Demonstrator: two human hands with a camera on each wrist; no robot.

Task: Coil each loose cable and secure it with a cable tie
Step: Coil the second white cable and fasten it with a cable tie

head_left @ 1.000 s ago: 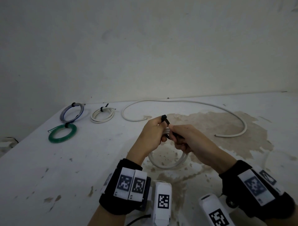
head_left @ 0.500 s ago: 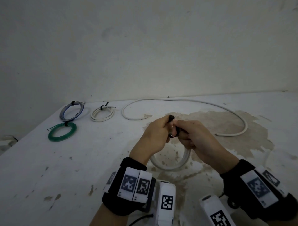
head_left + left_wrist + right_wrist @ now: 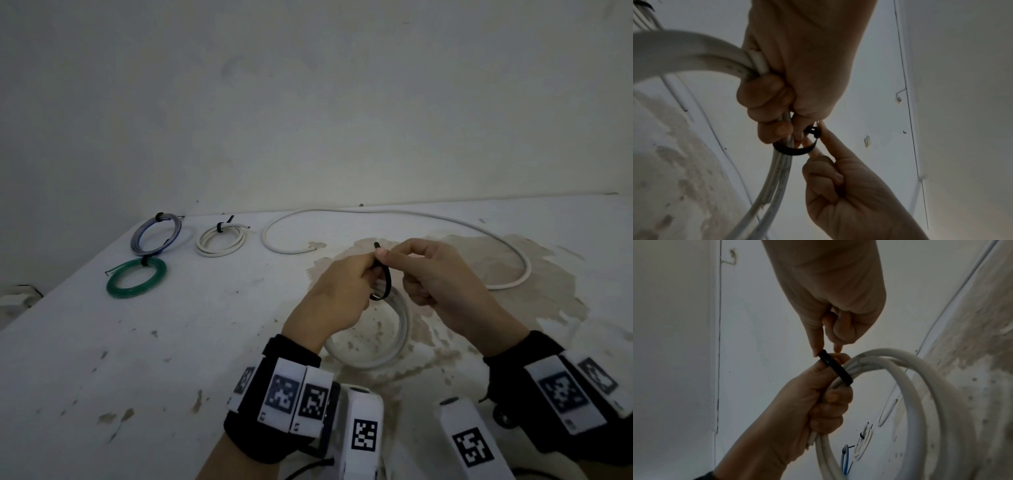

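Head view: left hand (image 3: 337, 294) fist-grip round smooth white coil (image 3: 394, 346); right hand (image 3: 435, 277) pinches flat black tie (image 3: 385, 281).

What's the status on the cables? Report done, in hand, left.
Done: the green coil, the blue-grey coil and the small white coil each carry a tie. In hand: left hand grips the white coil; right hand pinches the black tie. Left: the long white cable, loose.
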